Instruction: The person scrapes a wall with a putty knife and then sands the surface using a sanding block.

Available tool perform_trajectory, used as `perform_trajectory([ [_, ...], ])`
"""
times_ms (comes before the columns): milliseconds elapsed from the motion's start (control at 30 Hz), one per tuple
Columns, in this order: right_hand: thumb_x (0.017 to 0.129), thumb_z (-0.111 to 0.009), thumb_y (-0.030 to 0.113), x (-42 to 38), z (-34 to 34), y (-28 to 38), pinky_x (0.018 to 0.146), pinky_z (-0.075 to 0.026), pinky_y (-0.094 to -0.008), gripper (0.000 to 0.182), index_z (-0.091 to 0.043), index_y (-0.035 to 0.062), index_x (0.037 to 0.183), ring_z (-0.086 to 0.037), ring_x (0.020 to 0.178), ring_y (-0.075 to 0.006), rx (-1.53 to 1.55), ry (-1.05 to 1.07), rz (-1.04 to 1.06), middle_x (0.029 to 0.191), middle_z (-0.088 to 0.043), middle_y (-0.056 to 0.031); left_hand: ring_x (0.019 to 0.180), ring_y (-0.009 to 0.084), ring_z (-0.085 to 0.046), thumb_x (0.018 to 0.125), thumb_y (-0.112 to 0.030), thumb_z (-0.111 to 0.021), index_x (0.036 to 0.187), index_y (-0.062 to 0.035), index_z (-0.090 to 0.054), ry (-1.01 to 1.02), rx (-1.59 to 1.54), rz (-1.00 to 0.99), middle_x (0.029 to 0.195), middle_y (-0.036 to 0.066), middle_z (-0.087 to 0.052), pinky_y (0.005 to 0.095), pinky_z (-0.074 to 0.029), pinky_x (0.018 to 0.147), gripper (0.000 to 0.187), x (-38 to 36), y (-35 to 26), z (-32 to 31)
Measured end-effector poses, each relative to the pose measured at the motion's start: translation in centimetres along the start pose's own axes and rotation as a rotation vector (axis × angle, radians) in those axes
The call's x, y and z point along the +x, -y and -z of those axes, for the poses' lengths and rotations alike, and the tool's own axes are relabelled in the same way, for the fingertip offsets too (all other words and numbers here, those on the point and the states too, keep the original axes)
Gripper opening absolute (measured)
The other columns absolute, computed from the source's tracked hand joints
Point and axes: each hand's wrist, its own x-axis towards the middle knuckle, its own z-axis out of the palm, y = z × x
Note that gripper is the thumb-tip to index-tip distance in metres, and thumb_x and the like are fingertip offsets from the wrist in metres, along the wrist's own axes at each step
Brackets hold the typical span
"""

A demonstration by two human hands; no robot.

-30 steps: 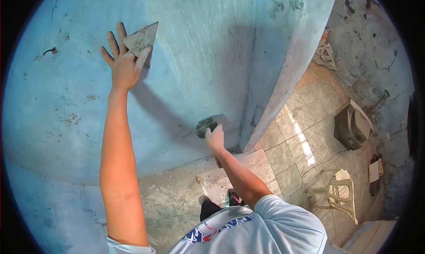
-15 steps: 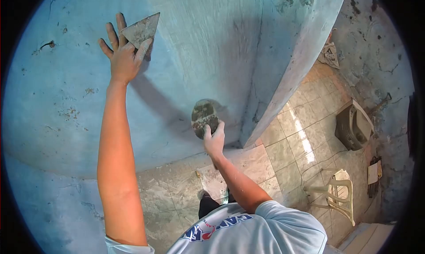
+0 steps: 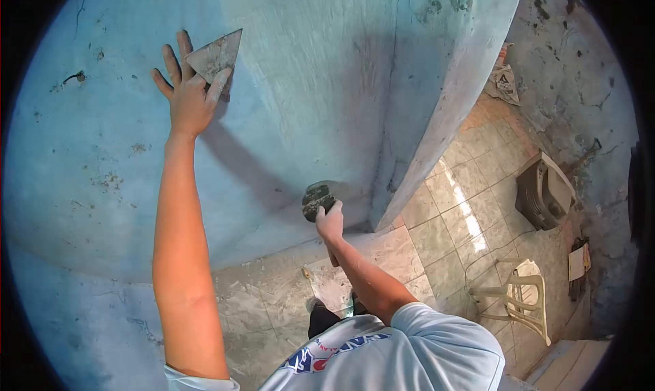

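My left hand (image 3: 191, 104) is up against the blue wall (image 3: 102, 207), with several fingers spread. Its thumb pinches a flat triangular scraper (image 3: 217, 53), smeared grey, whose blade points up and right. Lower down and to the right, my right hand (image 3: 330, 220) is closed around a trowel (image 3: 318, 199) with a dark, rounded blade. Pale patches mark that blade, and the end of its handle shows below my wrist. The trowel is close in front of the wall, near the inner corner. White dust coats the right fingers.
A jutting wall edge (image 3: 447, 111) stands right of the corner. Beyond it, on the tiled floor (image 3: 443, 217), are an old boxy television (image 3: 544, 192) and a tipped plastic chair (image 3: 522, 295). A bag (image 3: 503, 84) lies at the far wall. Paper sheeting (image 3: 392, 254) covers floor below me.
My right hand has tilted the trowel, so its blade looks shorter and sits lower. The left hand with the scraper has shifted slightly down in view.
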Motion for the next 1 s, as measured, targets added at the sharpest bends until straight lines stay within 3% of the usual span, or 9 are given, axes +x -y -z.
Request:
perform_trajectory([
  [133,0.099,-0.067,0.015,-0.9,1.4,7.2,0.096,-0.052,-0.0521,0.044,-0.048,-0.0068,0.131,-0.068,0.111,-0.0518,0.116,0.053,0.138,0.114,-0.07,-0.0349,0.164,0.0469,0.001,0.107,-0.062,-0.05,0.144,-0.0231,-0.069,-0.024,-0.019,-0.006,0.181,0.01,-0.01,0.0728,0.011,0.122,0.057,0.3,0.0,0.0],
  [233,0.099,-0.066,0.015,-3.0,2.2,6.2,0.096,-0.053,-0.0511,0.044,-0.048,-0.0078,0.132,-0.069,0.111,-0.0509,0.179,-0.043,0.275,0.114,-0.07,-0.0345,0.164,0.0459,0.006,0.107,-0.06,-0.051,0.149,-0.0212,-0.064,0.008,-0.03,-0.014,0.181,0.012,-0.006,0.0711,0.015,0.121,0.059,0.2,0.1,0.1],
  [367,0.099,-0.068,0.015,-0.1,-0.4,-0.1,0.096,-0.053,-0.0511,0.045,-0.048,-0.0078,0.132,-0.069,0.111,-0.0504,0.028,-0.017,-0.007,0.114,-0.07,-0.0337,0.164,0.0452,0.007,0.107,-0.059,-0.052,0.147,-0.019,-0.066,0.03,0.009,0.0,0.181,0.012,-0.006,0.0706,0.015,0.122,0.058,0.6,0.2,0.2],
  [400,0.098,-0.068,0.015,0.5,-0.9,0.5,0.097,-0.053,-0.0511,0.045,-0.049,-0.0076,0.132,-0.069,0.112,-0.0503,0.043,-0.052,0.093,0.115,-0.07,-0.0333,0.164,0.0451,0.006,0.107,-0.059,-0.052,0.147,-0.0185,-0.066,0.022,-0.001,0.003,0.181,0.012,-0.006,0.0705,0.015,0.122,0.058,0.6,0.1,0.3],
  [533,0.098,-0.068,0.015,-1.9,1.6,7.7,0.098,-0.053,-0.0498,0.043,-0.05,-0.0073,0.13,-0.068,0.112,-0.0517,0.163,0.024,0.173,0.116,-0.07,-0.0341,0.164,0.045,0.006,0.107,-0.059,-0.053,0.144,-0.0172,-0.068,0.013,-0.017,0.002,0.181,0.012,-0.006,0.07,0.015,0.122,0.058,0.2,-0.1,0.3],
  [633,0.098,-0.068,0.016,-2.5,1.0,4.0,0.097,-0.053,-0.0506,0.041,-0.05,-0.0067,0.127,-0.068,0.111,-0.0533,0.21,-0.061,0.234,0.114,-0.069,-0.0352,0.164,0.0451,0.001,0.107,-0.063,-0.049,0.143,-0.021,-0.07,-0.023,-0.001,0.0,0.181,0.009,-0.01,0.0727,0.012,0.122,0.059,0.3,0.0,0.0],
  [767,0.098,-0.068,0.017,1.5,-0.5,1.2,0.099,-0.052,-0.0511,0.042,-0.05,-0.0073,0.128,-0.067,0.112,-0.0532,-0.036,0.01,-0.056,0.116,-0.069,-0.0355,0.164,0.0445,0.002,0.107,-0.063,-0.048,0.144,-0.0217,-0.069,-0.012,-0.013,0.005,0.181,0.009,-0.009,0.0727,0.011,0.122,0.059,0.2,0.2,-0.1],
  [933,0.098,-0.067,0.016,-2.3,1.6,5.8,0.097,-0.052,-0.0529,0.041,-0.048,-0.0057,0.127,-0.069,0.11,-0.0513,0.226,-0.006,0.302,0.113,-0.07,-0.0345,0.164,0.0445,0.003,0.108,-0.063,-0.048,0.144,-0.02,-0.069,-0.003,-0.028,0.009,0.181,0.009,-0.008,0.0723,0.012,0.122,0.06,0.1,-0.1,0.2],
  [1000,0.098,-0.067,0.016,-1.9,1.1,3.5,0.097,-0.052,-0.0528,0.042,-0.048,-0.0064,0.128,-0.069,0.111,-0.0508,0.158,-0.052,0.151,0.113,-0.07,-0.0349,0.164,0.0445,0.003,0.108,-0.062,-0.048,0.145,-0.0205,-0.068,0.021,-0.005,0.022,0.181,0.009,-0.008,0.072,0.012,0.122,0.06,0.3,-0.2,0.5],
])
